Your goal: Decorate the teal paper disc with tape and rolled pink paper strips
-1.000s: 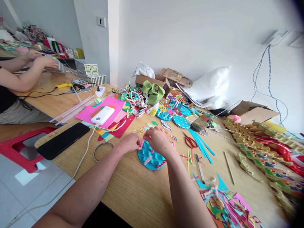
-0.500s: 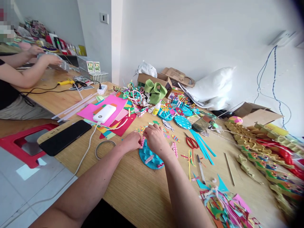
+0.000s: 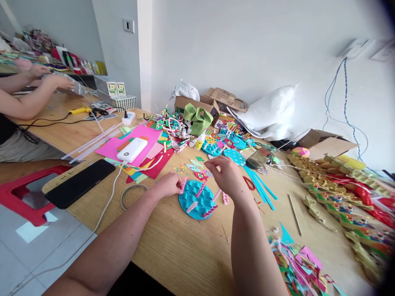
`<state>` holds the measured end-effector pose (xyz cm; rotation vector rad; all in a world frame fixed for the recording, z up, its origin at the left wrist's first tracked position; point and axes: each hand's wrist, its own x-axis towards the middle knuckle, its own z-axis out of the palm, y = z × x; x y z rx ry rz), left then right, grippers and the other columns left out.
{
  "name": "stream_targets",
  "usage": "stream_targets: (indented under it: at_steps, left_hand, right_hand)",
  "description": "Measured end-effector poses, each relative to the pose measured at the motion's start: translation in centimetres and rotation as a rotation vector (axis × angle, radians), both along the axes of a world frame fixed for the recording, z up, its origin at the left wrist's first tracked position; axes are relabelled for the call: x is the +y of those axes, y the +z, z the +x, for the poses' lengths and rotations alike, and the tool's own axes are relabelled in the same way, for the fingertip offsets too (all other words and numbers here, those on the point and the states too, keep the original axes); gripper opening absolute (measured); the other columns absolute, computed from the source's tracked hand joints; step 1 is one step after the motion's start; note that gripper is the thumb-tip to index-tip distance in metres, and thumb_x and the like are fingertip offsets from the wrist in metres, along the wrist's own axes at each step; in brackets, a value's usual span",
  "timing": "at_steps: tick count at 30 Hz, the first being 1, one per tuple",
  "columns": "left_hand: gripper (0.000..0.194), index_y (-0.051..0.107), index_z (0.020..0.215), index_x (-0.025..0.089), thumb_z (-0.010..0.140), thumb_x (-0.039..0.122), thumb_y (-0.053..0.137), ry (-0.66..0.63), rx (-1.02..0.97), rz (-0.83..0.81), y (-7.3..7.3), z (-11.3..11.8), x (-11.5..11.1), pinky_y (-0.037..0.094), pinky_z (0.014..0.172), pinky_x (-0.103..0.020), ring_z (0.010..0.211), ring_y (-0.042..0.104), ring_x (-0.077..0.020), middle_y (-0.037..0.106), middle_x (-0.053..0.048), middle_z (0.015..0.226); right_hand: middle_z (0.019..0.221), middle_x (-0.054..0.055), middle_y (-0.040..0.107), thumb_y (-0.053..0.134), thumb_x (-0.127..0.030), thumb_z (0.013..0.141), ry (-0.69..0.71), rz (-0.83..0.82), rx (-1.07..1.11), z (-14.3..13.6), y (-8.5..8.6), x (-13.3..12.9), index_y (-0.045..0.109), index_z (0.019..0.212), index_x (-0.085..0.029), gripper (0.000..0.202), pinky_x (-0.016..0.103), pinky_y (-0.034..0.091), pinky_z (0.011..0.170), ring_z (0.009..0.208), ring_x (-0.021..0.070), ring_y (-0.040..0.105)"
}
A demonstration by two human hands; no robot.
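A round blue base with a bumpy, egg-carton-like surface (image 3: 194, 211) lies on the table before me. Several pink twisted pipe cleaners (image 3: 202, 188) stick up from it. At its left edge my left hand (image 3: 169, 185) is closed on another pink twisted pipe cleaner (image 3: 184, 183); I cannot tell whether that one touches the base. My right hand (image 3: 227, 176) is above the right side of the base, its fingers pinched together; whatever they hold, if anything, is too small to make out. Paper fish (image 3: 194, 168) lie just behind the base.
Red scissors (image 3: 249, 183) and blue paper strips (image 3: 261, 183) lie to the right. A black phone (image 3: 82, 183), a white power bank (image 3: 132, 149) and its cable are at left. Behind stand a glue bottle (image 3: 200, 141) and a cardboard box (image 3: 212, 107). Another person's hands (image 3: 60, 81) work at far left.
My right hand has moved away from my left, to the right and slightly up, uncovering the base's pipe cleaners. My left hand still grips its pipe cleaner. The view has shifted slightly right.
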<state>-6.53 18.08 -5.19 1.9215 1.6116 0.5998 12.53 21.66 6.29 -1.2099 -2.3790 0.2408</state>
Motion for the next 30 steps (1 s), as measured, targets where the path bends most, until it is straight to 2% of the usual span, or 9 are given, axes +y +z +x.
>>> stream_targets:
  at_steps: [10,16,18,21,26,30]
  left_hand:
    - [0.009,0.072,0.069,0.017,0.063,0.022,0.068,-0.016,-0.05,-0.041,0.0,-0.4,0.2,0.042,0.062,-0.023,0.067,0.063,-0.0158,0.071,-0.001,0.069]
    - [0.013,0.07,0.072,0.016,0.06,0.022,0.069,-0.053,-0.104,-0.064,-0.8,-0.9,0.6,0.041,0.06,-0.023,0.064,0.059,-0.0147,0.067,-0.001,0.068]
    - [0.013,0.069,0.071,0.016,0.059,0.02,0.067,-0.047,-0.127,-0.066,-1.0,-1.1,0.7,0.041,0.06,-0.023,0.063,0.057,-0.0146,0.064,0.0,0.066]
    - [0.018,0.069,0.072,0.016,0.057,0.013,0.059,-0.049,-0.159,-0.044,-1.0,-1.3,0.8,0.042,0.061,-0.023,0.064,0.056,-0.0147,0.061,0.001,0.066]
    - [0.036,0.068,0.084,0.014,0.054,0.009,0.049,0.006,-0.209,-0.033,-0.7,-1.3,0.7,0.044,0.064,-0.025,0.069,0.058,-0.0165,0.063,0.0,0.071]
    - [0.044,0.069,0.091,0.015,0.053,0.006,0.048,0.091,-0.224,-0.006,-0.3,-1.2,0.7,0.046,0.067,-0.026,0.07,0.059,-0.0172,0.064,-0.001,0.072]
  right_hand:
    - [0.083,0.006,0.069,0.05,-0.033,0.086,-0.21,0.064,0.076,4.4,0.6,1.8,0.073,0.086,-0.019,0.027,0.029,0.038,0.07,0.077,0.0191,0.057]
    - [0.087,0.01,0.07,0.051,-0.029,0.086,-0.435,-0.027,-0.197,6.2,0.6,2.7,0.073,0.089,-0.019,0.025,0.031,0.039,0.071,0.085,0.0228,0.06]
    - [0.091,0.011,0.071,0.051,-0.028,0.086,-0.477,-0.087,-0.314,6.8,0.0,3.5,0.072,0.091,-0.019,0.024,0.031,0.04,0.073,0.088,0.0238,0.061]
    - [0.099,0.014,0.07,0.052,-0.025,0.084,-0.451,-0.226,-0.467,7.5,-1.6,4.7,0.071,0.097,-0.016,0.024,0.03,0.042,0.073,0.093,0.0231,0.063]
    - [0.099,0.016,0.069,0.06,-0.021,0.078,-0.433,-0.349,-0.541,7.7,-4.9,6.3,0.069,0.098,-0.012,0.024,0.027,0.045,0.069,0.091,0.0229,0.065]
    - [0.093,0.016,0.07,0.063,-0.029,0.077,-0.399,-0.432,-0.574,7.5,-6.7,6.9,0.069,0.092,-0.011,0.024,0.026,0.047,0.065,0.087,0.0235,0.066]
